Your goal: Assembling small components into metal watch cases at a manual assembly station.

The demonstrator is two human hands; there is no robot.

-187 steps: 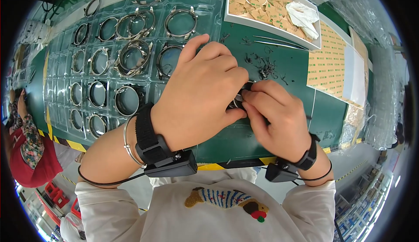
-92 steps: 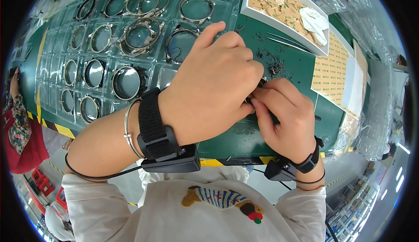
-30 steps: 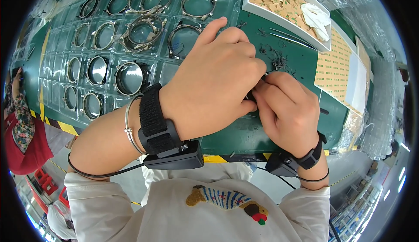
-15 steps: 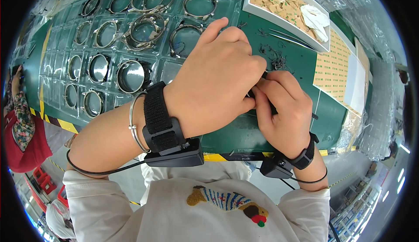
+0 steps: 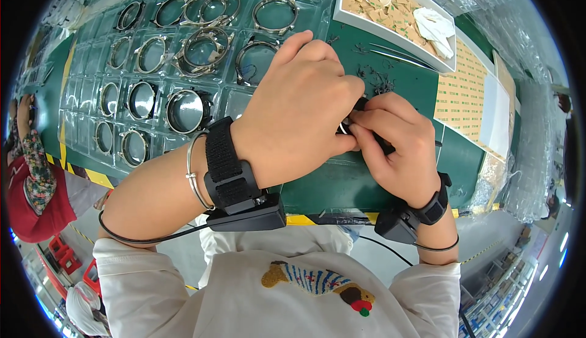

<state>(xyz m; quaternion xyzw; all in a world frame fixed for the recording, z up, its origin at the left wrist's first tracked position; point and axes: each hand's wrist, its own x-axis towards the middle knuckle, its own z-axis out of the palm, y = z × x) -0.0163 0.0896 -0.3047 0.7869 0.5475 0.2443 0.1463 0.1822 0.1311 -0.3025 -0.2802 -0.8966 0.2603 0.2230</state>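
Observation:
Both of my hands meet over the green work surface (image 5: pixel 317 185), around a dark piece with a shiny edge (image 5: pixel 346 127) that looks like a watch case. My left hand (image 5: pixel 299 103) grips its left side, fingers curled, back of the hand up. From the right, my right hand (image 5: pixel 400 146) pinches it with thumb and forefinger. Most of the piece is hidden by the fingers. Left of my hands lies a clear plastic tray (image 5: pixel 235 101) with several round metal watch cases (image 5: pixel 170 113) in its compartments; some overlap.
A white box (image 5: pixel 390 40) of tan paper pieces and a crumpled white cloth (image 5: pixel 434 28) stands at the back right. Before it lie tweezers (image 5: pixel 406 57) and black scraps (image 5: pixel 381 82). Printed tan sheets (image 5: pixel 458 103) are at the right. Another person's sleeve (image 5: pixel 39 185) shows far left.
My right hand has turned slightly against my left, and more of the piece's shiny edge shows between the fingers. The view has shifted a little; both hands keep their grip.

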